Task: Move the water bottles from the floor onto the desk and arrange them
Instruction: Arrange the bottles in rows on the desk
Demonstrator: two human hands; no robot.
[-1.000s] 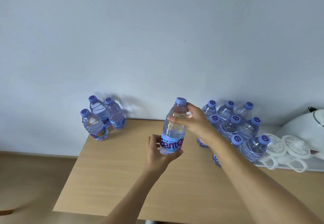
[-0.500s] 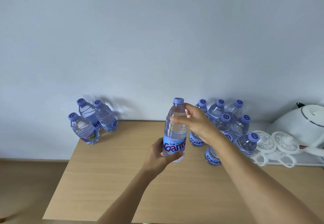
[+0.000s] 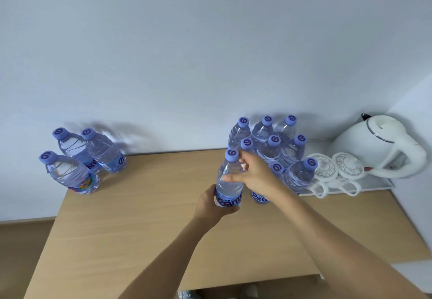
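A clear water bottle (image 3: 228, 181) with a purple cap and a blue label stands upright on the wooden desk (image 3: 145, 224), just left of a tight cluster of several like bottles (image 3: 271, 149). My left hand (image 3: 211, 204) wraps its lower part at the label. My right hand (image 3: 253, 174) grips its upper body below the neck, reaching across in front of the cluster. Three more bottles (image 3: 79, 158) stand at the desk's back left corner.
A white kettle (image 3: 376, 146) and two white lidded cups (image 3: 336, 172) rest on a white tray (image 3: 383, 185) at the back right. A pale wall rises directly behind the desk. Brown floor shows at the left, below the desk's edge.
Both hands have carried the bottle lower and to the right, up against the cluster, where it now rests on the desk. The camera tilted down.
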